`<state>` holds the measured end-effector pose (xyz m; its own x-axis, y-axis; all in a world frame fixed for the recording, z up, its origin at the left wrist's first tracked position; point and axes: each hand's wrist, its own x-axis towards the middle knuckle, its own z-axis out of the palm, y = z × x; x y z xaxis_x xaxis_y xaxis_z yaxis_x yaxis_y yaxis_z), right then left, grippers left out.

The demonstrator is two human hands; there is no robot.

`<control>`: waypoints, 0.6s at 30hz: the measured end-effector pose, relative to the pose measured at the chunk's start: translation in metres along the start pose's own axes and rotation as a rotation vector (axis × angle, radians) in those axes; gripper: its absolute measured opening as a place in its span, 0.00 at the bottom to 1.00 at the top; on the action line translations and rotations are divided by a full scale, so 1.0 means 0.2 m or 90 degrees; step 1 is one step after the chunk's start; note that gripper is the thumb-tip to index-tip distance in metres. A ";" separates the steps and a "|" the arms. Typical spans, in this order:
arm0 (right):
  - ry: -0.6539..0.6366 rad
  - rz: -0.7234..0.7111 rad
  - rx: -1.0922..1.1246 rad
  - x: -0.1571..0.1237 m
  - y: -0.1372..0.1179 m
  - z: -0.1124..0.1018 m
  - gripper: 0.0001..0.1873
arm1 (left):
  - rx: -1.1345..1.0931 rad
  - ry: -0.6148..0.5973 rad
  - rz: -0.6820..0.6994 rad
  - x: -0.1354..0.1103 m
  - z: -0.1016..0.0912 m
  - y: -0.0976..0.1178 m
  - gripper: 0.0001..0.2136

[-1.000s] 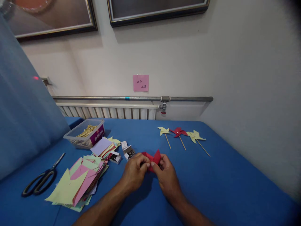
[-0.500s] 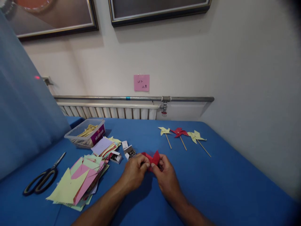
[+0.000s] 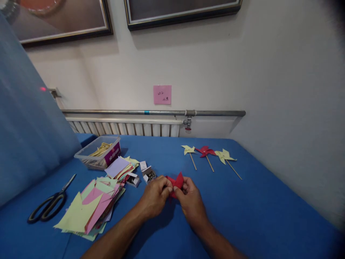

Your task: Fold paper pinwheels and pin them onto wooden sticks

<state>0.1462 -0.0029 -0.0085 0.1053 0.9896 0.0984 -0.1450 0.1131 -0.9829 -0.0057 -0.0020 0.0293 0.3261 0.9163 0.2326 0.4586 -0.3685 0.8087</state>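
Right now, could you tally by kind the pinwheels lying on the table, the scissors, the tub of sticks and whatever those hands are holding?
Pale yellow pinwheels: 2
Red pinwheel: 1
Scissors: 1
Plastic tub of sticks: 1
Folded red paper, held by left hand and right hand: 1
Total: 6

The folded paper (image 3: 179, 181) is plain red, the table (image 3: 242, 208) blue (the scissors (image 3: 56, 196) black-handled).

Matt red paper (image 3: 179, 181), clear plastic tub (image 3: 93, 164), metal scissor blades (image 3: 69, 182), wooden sticks (image 3: 210, 163)
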 end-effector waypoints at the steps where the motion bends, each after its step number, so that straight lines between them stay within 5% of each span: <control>1: 0.003 0.001 0.000 0.00 0.01 0.00 0.13 | -0.012 -0.007 -0.005 0.00 -0.01 0.00 0.06; 9: 0.030 -0.013 -0.018 0.02 0.03 -0.03 0.13 | -0.065 0.017 -0.032 0.00 -0.07 0.01 0.07; 18: 0.014 -0.039 -0.033 -0.01 0.04 -0.01 0.12 | 0.035 0.015 0.004 -0.01 0.00 0.02 0.07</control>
<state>0.1462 -0.0041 -0.0161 0.1336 0.9787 0.1558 -0.0866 0.1681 -0.9820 -0.0040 -0.0061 0.0317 0.3095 0.9172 0.2510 0.5018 -0.3817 0.7762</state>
